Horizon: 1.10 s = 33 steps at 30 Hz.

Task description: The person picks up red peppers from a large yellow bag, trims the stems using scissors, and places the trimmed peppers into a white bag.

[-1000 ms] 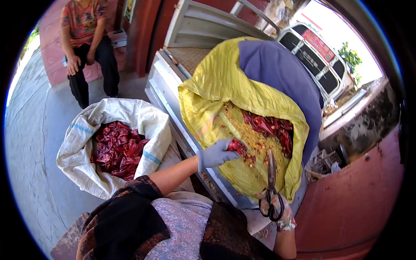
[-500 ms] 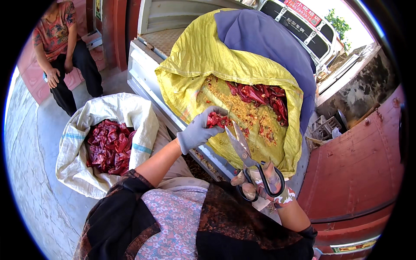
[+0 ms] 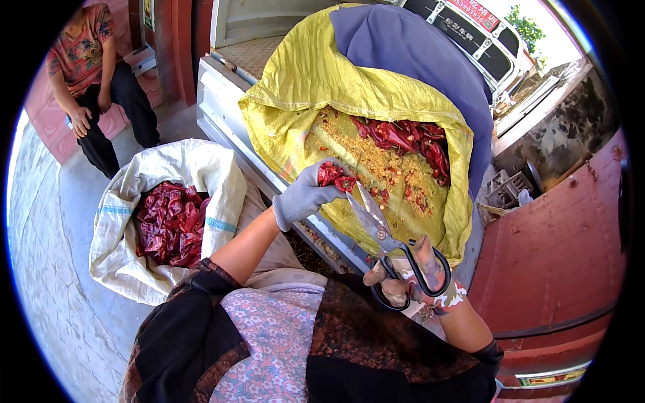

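Observation:
My left hand, in a grey glove, is closed around dried red chili peppers, whose ends poke out past the fingers. In my right hand, which wears a camouflage-patterned glove with the fingertips bare, is a pair of black-handled scissors. Their blades stand apart, with the tips right by the lower pepper; whether they touch it I cannot tell. Beneath both hands spreads the open mouth of a yellow woven sack, holding loose yellow seeds and more dried red peppers.
At the left stands a white woven sack filled with red peppers. The yellow sack lies on a truck bed, against a purple-blue cloth. A seated person is at the far left; a red metal panel rises at the right.
The peppers in my left hand have turned, so a cut-looking end now faces the blades. Stem-like strands above them no longer show. The scissors have shifted slightly, still spread.

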Each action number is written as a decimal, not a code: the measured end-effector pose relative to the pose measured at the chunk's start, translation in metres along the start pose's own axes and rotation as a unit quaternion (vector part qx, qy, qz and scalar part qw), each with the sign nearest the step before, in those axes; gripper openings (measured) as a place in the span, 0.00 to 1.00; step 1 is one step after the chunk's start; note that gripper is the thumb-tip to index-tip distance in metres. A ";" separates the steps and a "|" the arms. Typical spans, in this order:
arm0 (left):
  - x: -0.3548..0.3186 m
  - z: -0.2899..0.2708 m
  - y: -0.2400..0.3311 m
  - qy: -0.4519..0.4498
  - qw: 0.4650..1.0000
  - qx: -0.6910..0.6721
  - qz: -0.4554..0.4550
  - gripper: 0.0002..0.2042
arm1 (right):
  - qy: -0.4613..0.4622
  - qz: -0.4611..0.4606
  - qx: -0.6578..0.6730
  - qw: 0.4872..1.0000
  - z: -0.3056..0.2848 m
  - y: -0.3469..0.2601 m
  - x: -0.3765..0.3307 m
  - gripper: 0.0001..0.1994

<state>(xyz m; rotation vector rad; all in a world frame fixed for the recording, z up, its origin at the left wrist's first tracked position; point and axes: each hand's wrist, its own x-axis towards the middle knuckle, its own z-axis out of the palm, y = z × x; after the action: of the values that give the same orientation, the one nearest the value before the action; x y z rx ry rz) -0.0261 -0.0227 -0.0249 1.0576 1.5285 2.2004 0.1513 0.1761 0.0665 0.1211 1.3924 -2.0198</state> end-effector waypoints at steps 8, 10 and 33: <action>0.001 0.004 0.004 0.005 0.999 -0.028 0.021 0.11 | 0.033 -0.009 0.014 0.999 0.009 -0.001 -0.001 0.47; 0.000 0.003 0.004 0.003 1.000 -0.015 0.015 0.11 | 0.040 -0.003 0.013 0.999 0.007 -0.002 -0.001 0.47; -0.003 0.010 -0.009 0.093 0.969 -0.226 -0.037 0.06 | 0.126 -0.113 -0.042 0.985 0.002 0.020 0.038 0.47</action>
<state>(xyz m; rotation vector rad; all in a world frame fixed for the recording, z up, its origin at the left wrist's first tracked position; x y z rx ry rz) -0.0186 -0.0140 -0.0327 0.6559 1.0244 2.4810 0.1343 0.1527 0.0351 0.1948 1.7135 -2.1857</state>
